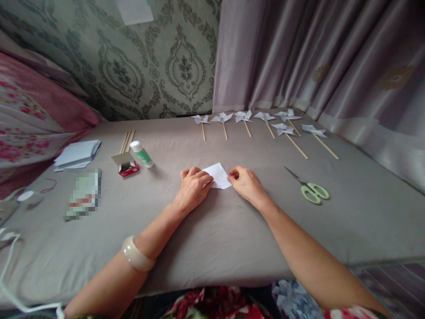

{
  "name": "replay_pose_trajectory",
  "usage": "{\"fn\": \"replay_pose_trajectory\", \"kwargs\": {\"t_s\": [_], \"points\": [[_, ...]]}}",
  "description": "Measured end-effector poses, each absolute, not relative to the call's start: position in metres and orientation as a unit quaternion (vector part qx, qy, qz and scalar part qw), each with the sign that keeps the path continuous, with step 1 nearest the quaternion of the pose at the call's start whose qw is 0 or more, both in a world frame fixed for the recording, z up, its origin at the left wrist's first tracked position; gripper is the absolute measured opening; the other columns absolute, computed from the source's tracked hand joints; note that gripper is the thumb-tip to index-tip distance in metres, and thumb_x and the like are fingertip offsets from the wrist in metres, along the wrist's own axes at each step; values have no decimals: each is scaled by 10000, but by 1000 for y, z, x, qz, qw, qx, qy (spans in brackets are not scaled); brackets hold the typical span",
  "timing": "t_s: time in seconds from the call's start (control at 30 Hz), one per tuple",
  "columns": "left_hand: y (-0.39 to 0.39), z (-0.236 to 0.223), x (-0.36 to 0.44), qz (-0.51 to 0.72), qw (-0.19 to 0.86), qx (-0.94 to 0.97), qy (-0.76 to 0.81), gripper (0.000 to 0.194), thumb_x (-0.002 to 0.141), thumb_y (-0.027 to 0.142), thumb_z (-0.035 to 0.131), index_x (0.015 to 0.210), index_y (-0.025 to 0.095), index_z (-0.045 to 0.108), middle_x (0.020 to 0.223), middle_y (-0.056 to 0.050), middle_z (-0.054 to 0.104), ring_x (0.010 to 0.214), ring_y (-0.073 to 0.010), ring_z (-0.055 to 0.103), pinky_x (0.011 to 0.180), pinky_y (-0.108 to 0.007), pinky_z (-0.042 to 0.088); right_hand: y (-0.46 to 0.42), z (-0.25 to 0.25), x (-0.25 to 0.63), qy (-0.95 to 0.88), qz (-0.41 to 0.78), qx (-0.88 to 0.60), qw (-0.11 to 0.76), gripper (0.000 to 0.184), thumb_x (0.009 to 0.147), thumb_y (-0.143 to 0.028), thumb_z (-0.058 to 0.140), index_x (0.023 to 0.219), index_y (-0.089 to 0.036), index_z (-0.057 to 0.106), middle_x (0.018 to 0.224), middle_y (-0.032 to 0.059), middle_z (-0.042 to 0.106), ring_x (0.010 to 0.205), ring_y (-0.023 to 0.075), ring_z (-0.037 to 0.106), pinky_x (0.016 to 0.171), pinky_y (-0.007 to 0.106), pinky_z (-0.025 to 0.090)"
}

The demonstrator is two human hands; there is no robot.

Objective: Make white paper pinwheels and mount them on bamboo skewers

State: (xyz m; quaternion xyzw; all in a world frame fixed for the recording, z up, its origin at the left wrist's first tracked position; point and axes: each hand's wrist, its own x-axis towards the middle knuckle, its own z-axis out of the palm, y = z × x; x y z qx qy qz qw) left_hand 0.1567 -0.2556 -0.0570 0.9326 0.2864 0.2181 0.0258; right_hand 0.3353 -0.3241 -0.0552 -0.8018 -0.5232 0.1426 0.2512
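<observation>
A small sheet of white paper [219, 174] lies on the cloth between my hands, one corner pointing away from me. My left hand [195, 184] rests over its left side with the fingers curled down onto it, hiding that part. At the right corner, my right hand [246, 180] pinches the paper's edge between thumb and fingertips. Whether the paper is folded under my left fingers I cannot tell. Green-handled scissors [310, 189] lie to the right of my right hand, blades pointing away. Beyond my left hand stands a glue stick [142, 155] with a white cap.
Several paper pinwheels on sticks [244, 117] lie along the back. A small open red box [129, 168], loose wooden sticks [127, 141] and a stack of white paper [78, 154] are at the left. A partly blurred packet [83, 195] and a white cable [9, 274] lie nearer me.
</observation>
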Motion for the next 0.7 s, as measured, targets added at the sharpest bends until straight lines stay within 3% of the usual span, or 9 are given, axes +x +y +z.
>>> {"fn": "replay_pose_trajectory", "kwargs": {"t_s": [0.17,0.33,0.57,0.7], "points": [[-265,-49,154,241,4,927,288,230,903,354,489,898,228,681,898,-51,691,911,-215,517,843,-400,305,-324,-56,338,-539,115,-789,272,185,838,-237,509,912,-189,671,907,81,718,865,199,653,762,283,460],[-277,-47,158,188,-15,956,225,269,892,380,506,1087,245,634,922,-62,654,908,-218,492,833,-390,303,-321,-60,341,-525,108,-787,305,185,840,-224,501,901,-181,670,899,81,719,835,188,658,756,277,468],[-278,-47,159,143,-51,964,216,235,927,237,430,936,215,663,881,-63,654,896,-217,482,855,-402,277,-322,-59,345,-545,130,-763,323,186,821,-168,505,936,-175,651,874,64,704,770,159,645,746,268,475],[-272,-46,148,157,-55,961,221,217,925,230,434,949,209,649,919,-59,662,920,-217,486,864,-401,276,-327,-55,345,-635,97,-705,299,345,756,-34,488,1051,-161,614,1007,76,641,886,157,609,809,265,457]]}}
